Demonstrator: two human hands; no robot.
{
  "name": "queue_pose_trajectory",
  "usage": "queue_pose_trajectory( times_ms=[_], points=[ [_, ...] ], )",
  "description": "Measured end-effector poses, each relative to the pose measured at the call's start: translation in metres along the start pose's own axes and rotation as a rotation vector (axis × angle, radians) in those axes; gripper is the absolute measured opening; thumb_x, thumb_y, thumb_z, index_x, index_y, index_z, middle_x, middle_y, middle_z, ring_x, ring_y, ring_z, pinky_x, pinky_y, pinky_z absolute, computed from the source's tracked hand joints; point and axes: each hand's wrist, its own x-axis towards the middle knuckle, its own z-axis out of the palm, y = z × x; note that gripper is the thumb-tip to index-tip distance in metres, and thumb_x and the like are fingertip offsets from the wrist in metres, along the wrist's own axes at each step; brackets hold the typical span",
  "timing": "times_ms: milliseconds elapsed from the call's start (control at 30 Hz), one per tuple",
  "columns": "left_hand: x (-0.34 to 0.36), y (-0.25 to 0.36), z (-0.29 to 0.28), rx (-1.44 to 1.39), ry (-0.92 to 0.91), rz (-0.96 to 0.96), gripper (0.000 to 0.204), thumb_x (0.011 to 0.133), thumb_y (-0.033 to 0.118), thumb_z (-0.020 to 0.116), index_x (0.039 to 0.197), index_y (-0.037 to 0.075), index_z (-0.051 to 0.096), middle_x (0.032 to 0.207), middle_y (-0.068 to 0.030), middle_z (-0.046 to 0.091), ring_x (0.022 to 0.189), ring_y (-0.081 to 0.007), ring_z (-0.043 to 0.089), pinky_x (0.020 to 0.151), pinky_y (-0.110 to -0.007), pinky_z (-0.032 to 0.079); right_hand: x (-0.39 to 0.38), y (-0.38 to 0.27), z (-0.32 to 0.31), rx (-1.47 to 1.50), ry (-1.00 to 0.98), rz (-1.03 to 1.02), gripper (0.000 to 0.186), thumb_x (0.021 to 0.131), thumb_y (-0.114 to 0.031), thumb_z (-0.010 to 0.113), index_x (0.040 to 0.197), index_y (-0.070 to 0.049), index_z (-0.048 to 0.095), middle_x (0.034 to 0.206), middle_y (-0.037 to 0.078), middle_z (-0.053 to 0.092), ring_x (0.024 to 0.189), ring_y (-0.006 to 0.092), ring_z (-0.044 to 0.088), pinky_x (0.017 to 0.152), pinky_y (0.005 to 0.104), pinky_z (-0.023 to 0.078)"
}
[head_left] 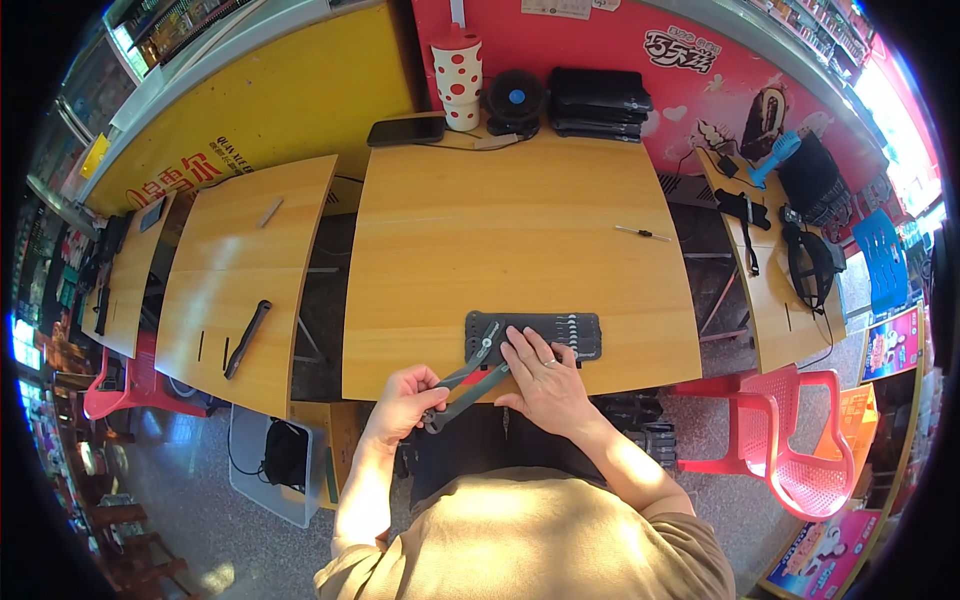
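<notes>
Near the front edge of the middle table, my left hand [410,400] is closed on the bent end of a dark grey-green V-shaped strip [465,395]. One arm of the strip lies over a flat black case [585,340]; the other runs toward my right hand [545,385]. That hand rests palm down on the case with its fingers stretched out. Several small silvery pieces show in a row on the case's right side. My right hand covers the middle of the case, and a bit of red shows below it.
Along the back stand a red-dotted tumbler [460,85], a black round device [516,97], black folded pouches [598,103] and a phone [406,131]. A thin pen-like stick [642,233] lies at right. Side tables [250,240] flank mine; a pink chair [790,440] stands right.
</notes>
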Motion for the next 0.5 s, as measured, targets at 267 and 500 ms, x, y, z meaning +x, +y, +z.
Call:
queue_pose_trajectory(
  times_ms=[267, 500],
  points=[
    [0.000, -0.005, 0.002, -0.015, -0.039, 0.040, 0.010, 0.087, 0.005, 0.071, 0.083, 0.006, 0.062, 0.070, -0.0021, 0.066, 0.053, -0.0032, 0.054, 0.046, -0.018, 0.037, -0.002, 0.007, 0.002, 0.076, -0.023, 0.042, 0.078, 0.084, -0.055, 0.066, 0.139, -0.002, 0.051, 0.152, 0.013, 0.042, 0.140, 0.0285, 0.039, 0.106, 0.0463, 0.032],
    [0.002, -0.007, 0.048, -0.134, -0.151, 0.175, 0.012, 0.096, 0.015, 0.067, 0.090, 0.005, 0.065, 0.077, -0.0003, 0.067, 0.067, -0.0040, 0.059, 0.058, -0.019, 0.045, 0.005, -0.010, -0.013, 0.189, 0.094, 0.013, 0.070, 0.074, -0.026, 0.080, 0.136, -0.005, 0.055, 0.144, 0.017, 0.048, 0.121, 0.0334, 0.052, 0.093, 0.0479, 0.041]
  ],
)
